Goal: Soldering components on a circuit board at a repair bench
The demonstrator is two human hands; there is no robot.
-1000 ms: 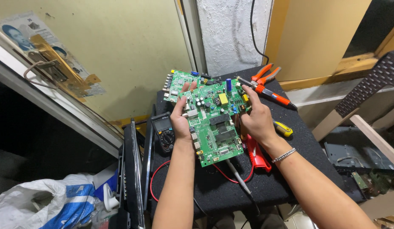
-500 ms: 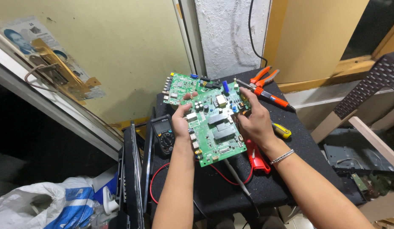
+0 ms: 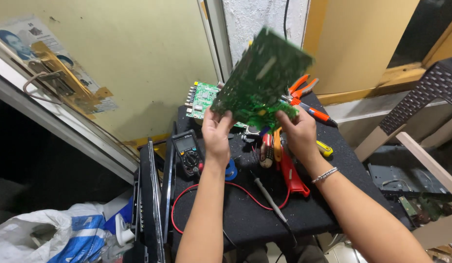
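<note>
Both hands, left hand and right hand, fingers gripping its lower edge, have lifted the green circuit board off the black table, tilting it upright, blurred.

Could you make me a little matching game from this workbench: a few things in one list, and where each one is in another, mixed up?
Things:
1. green circuit board
2. multimeter
3. orange-handled pliers
4. second circuit board

Places:
A. lying flat at the table's far left corner
B. lifted in both hands, tilted and blurred
C. on the table beside the left hand
D. at the far edge, behind the right hand

Pairs: 1-B, 2-C, 3-D, 4-A
</note>
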